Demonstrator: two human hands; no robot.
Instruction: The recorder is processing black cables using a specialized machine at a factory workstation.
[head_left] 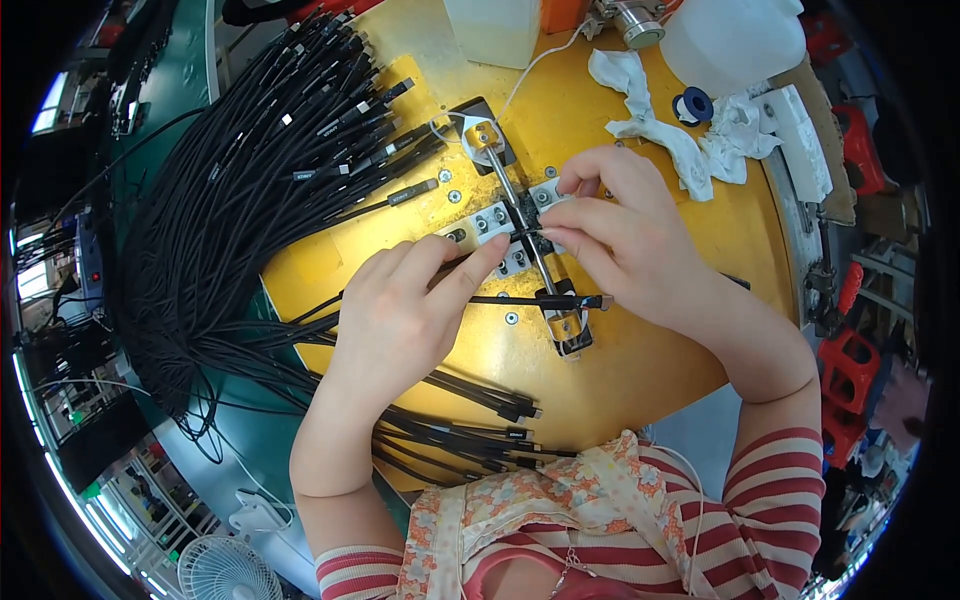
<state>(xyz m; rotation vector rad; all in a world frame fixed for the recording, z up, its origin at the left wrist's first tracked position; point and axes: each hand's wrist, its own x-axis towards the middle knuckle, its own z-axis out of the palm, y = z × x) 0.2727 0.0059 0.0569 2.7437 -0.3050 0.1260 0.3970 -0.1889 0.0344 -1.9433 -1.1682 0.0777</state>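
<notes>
At centre frame, on the yellow desk [640, 360], both hands meet over a metal clamp fixture [525, 235]. Left hand [400, 320] fingers pinch a black cable [480, 300]; right hand [620, 235] fingers are closed on its end at the fixture. Cable bundle [250, 190] lies upper left.

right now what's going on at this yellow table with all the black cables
A person is working at a small metal jig bolted to the yellow table. The left hand presses a black cable toward the jig with its forefinger, while the right hand pinches something small at the jig's middle. A big bundle of black cables fans out to the left, and more cable ends lie near the table's front edge.
</notes>
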